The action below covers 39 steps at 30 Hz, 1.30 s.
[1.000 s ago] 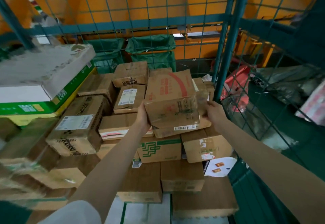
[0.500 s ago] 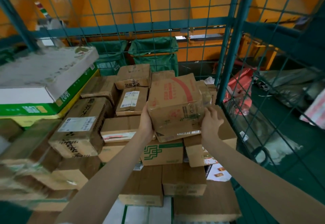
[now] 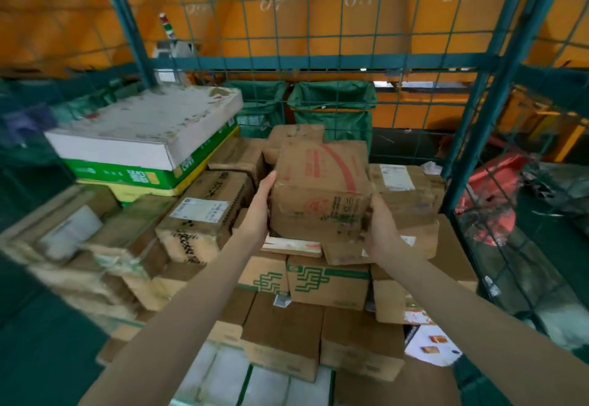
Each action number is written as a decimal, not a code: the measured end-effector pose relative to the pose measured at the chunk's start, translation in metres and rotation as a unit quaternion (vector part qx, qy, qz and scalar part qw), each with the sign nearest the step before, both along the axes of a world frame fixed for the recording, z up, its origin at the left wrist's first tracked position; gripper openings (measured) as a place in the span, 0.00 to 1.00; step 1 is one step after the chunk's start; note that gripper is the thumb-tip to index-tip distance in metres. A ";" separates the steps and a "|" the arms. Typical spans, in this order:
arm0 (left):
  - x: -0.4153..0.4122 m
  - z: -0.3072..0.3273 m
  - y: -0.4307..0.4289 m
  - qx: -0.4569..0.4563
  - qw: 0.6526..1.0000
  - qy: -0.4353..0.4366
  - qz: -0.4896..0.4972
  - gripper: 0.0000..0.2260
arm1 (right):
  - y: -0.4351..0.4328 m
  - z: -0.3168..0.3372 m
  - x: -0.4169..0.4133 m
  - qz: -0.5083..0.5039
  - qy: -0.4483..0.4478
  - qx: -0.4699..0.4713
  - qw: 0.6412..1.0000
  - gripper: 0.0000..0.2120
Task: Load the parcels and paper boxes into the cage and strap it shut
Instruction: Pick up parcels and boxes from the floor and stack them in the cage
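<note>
The box [image 3: 318, 192] sits clamped between both hands above the pile [image 3: 328, 284]. The left hand [image 3: 259, 206] presses its left side, the right hand [image 3: 379, 230] its lower right corner.

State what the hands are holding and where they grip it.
Both hands hold the red-printed cardboard box: left hand on its left side, right hand at its lower right corner.

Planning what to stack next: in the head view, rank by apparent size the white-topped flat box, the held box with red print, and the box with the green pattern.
1. White-topped flat box
2. Held box with red print
3. Box with the green pattern, partly covered, so its full size is uncertain
</note>
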<state>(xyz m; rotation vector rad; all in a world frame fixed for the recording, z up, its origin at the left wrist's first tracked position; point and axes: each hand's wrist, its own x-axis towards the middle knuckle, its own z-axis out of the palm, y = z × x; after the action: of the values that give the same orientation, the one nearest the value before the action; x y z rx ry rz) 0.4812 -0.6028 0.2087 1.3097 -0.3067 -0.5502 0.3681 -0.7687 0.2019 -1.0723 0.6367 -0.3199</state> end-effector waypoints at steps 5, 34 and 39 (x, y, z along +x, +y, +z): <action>0.045 -0.002 0.033 0.039 0.998 0.022 0.034 0.25 | 0.022 0.010 0.044 0.117 -0.029 0.048 0.991 0.22; 0.245 -0.098 0.119 0.556 0.716 -0.422 0.013 0.27 | 0.054 0.000 0.405 -0.144 0.055 -0.150 0.976 0.39; 0.247 -0.102 0.117 0.558 0.710 -0.428 0.027 0.27 | 0.031 0.000 0.432 -0.127 0.098 -0.255 0.954 0.35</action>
<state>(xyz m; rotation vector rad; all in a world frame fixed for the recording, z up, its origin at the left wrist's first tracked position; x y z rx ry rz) 0.7280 -0.4859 0.1067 2.7503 -0.7582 0.0570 0.8002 -0.7376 0.2014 -1.5328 0.9010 -0.6296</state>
